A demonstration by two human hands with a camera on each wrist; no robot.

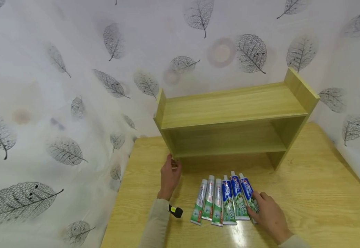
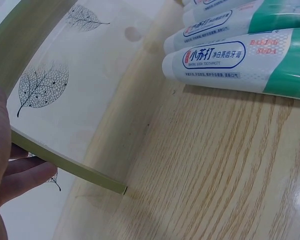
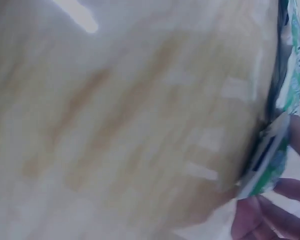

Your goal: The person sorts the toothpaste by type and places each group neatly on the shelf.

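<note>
A two-tier wooden shelf (image 1: pixel 234 103) stands on the table, and my left hand (image 1: pixel 170 177) holds the lower end of its left side panel. In the left wrist view the thumb is on the near side of that panel (image 2: pixel 70 167), with the fingers behind it. Before the shelf, several toothpaste tubes lie in a row, caps toward it. White-and-green baking soda toothpaste tubes (image 1: pixel 199 201) form the left part; blue-and-green Crest toothpaste tubes (image 1: pixel 228 199) form the right. My right hand (image 1: pixel 270 215) grips the rightmost Crest toothpaste tube (image 1: pixel 246 188) near its lower end.
The wooden table (image 1: pixel 322 193) carries everything and meets a leaf-patterned wall covering (image 1: pixel 223 44) at the back and sides. A black strap device (image 1: pixel 176 211) sits on my left wrist. Light glares off the tabletop near the front.
</note>
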